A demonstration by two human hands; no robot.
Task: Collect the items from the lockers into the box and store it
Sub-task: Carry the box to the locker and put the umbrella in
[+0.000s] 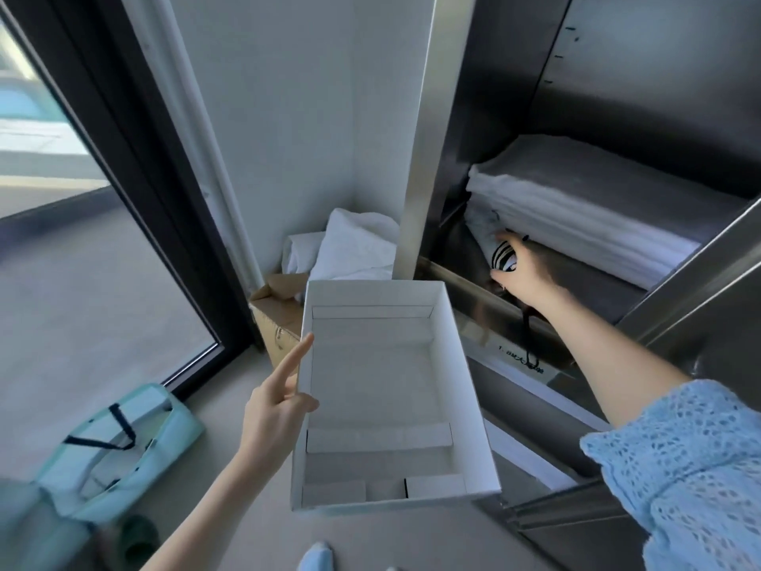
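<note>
My left hand (276,399) grips the left wall of an open white box (469,364), index finger pointing up along its side. The box is held level in front of me and contains only white cardboard inserts. My right hand (523,269) reaches into the open metal locker (506,117) and closes around a small black-and-white striped item (503,255) at the front of the shelf. A thin black strap (529,344) hangs from it over the locker's lower lip. Folded white linens (576,212) are stacked on the shelf just behind my right hand.
A brown cardboard box (276,319) stuffed with white cloth (354,245) stands in the corner on the floor. A mint green bag (119,447) with dark handles lies at the lower left. A dark-framed glass door (123,138) is on the left. The locker door's edge (700,278) angles in at right.
</note>
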